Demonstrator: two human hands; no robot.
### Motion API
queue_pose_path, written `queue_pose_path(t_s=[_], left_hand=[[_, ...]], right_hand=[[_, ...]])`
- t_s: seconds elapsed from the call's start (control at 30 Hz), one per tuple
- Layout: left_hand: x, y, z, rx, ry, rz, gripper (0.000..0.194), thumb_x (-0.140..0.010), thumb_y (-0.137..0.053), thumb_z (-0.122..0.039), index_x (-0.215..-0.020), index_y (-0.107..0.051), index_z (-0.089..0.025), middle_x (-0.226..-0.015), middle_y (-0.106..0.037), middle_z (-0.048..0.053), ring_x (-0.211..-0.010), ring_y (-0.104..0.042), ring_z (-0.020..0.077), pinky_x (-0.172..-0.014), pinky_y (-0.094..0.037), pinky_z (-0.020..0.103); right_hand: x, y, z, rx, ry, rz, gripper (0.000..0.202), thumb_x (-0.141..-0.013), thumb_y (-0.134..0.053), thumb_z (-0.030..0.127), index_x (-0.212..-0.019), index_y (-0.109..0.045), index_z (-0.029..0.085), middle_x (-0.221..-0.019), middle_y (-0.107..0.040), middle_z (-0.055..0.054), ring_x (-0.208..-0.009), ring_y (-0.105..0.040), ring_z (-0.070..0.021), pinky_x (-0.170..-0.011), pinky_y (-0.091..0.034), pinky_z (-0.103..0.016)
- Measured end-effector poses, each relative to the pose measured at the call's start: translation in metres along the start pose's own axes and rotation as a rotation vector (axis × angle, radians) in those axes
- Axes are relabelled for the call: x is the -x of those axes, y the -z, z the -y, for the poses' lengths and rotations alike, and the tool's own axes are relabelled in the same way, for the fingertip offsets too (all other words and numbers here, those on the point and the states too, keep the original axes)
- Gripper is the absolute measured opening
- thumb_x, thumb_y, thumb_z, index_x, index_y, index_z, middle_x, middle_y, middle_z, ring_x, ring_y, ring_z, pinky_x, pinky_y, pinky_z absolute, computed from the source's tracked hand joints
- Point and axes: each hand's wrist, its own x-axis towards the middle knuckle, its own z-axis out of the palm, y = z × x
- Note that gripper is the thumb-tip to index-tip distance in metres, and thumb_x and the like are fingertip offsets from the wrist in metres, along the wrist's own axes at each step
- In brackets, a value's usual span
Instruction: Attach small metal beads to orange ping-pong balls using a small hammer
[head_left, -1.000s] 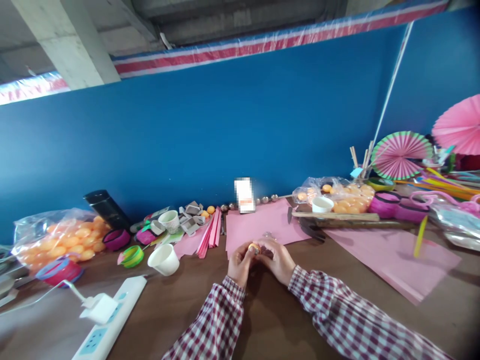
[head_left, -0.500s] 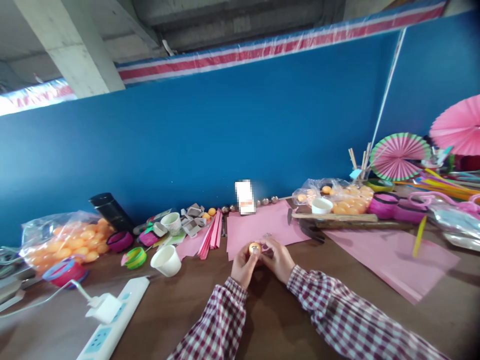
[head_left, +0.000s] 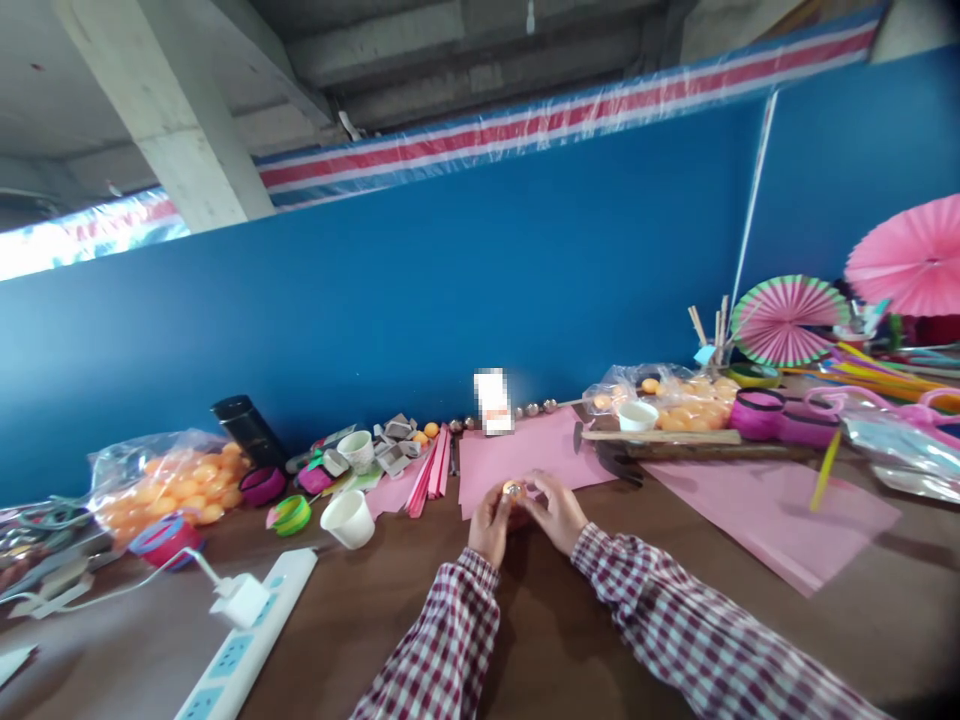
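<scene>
Left hand [head_left: 490, 525] grips a small orange ball [head_left: 511, 489] above the desk [head_left: 551, 640], near a pink sheet [head_left: 551, 448]. Right hand [head_left: 556, 514], fingers bent, is at the ball's right side; its grip cannot be told. Silvery detail on ball indistinct. White upright item [head_left: 490, 388] pixelated, markings illegible. Power strip [head_left: 259, 622] cut off at lower edge.
</scene>
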Motion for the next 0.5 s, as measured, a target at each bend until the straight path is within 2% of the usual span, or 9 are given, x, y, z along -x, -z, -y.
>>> queue_pose_path(t_s=[0.13,0.23,0.37,0.5], left_hand=[[0.0017,0.0008,-0.0028,-0.092,-0.071,0.049,0.042,-0.067,-0.056,-0.041,-0.099,-0.058,-0.014,-0.094,-0.063,0.01,-0.078,-0.06,0.0201,-0.069,-0.048,0.033],[0.0015,0.0012,-0.002,-0.095,-0.123,0.031,0.039,-0.067,-0.057,-0.039,-0.096,-0.06,-0.014,-0.096,-0.063,0.011,-0.088,-0.058,0.0228,-0.077,-0.046,0.037],[-0.0004,0.0019,0.0026,-0.059,-0.111,-0.049,0.042,-0.062,-0.063,-0.035,-0.098,-0.059,-0.013,-0.095,-0.063,0.011,-0.086,-0.059,0.0229,-0.078,-0.046,0.04],[-0.0023,0.0033,0.006,-0.081,-0.138,-0.055,0.046,-0.058,-0.067,-0.032,-0.099,-0.057,-0.012,-0.095,-0.063,0.012,-0.085,-0.06,0.0215,-0.08,-0.045,0.039]], right_hand=[[-0.0001,-0.0005,-0.0014,-0.052,0.028,0.018,0.027,-0.075,-0.048,0.022,-0.101,-0.056,0.021,-0.094,-0.061,-0.005,-0.085,-0.056,-0.0155,-0.073,-0.046,-0.03],[0.0003,-0.0025,-0.0038,-0.102,0.023,0.024,0.029,-0.075,-0.047,0.02,-0.102,-0.056,0.02,-0.095,-0.062,-0.005,-0.084,-0.057,-0.0153,-0.073,-0.047,-0.031],[0.001,-0.003,-0.006,-0.116,0.037,0.026,0.029,-0.077,-0.044,0.022,-0.104,-0.055,0.02,-0.097,-0.062,-0.005,-0.086,-0.057,-0.0156,-0.074,-0.048,-0.032],[0.0015,-0.0031,-0.0037,-0.08,0.055,0.014,0.029,-0.077,-0.043,0.021,-0.103,-0.056,0.02,-0.095,-0.063,-0.005,-0.087,-0.057,-0.0157,-0.073,-0.049,-0.031]])
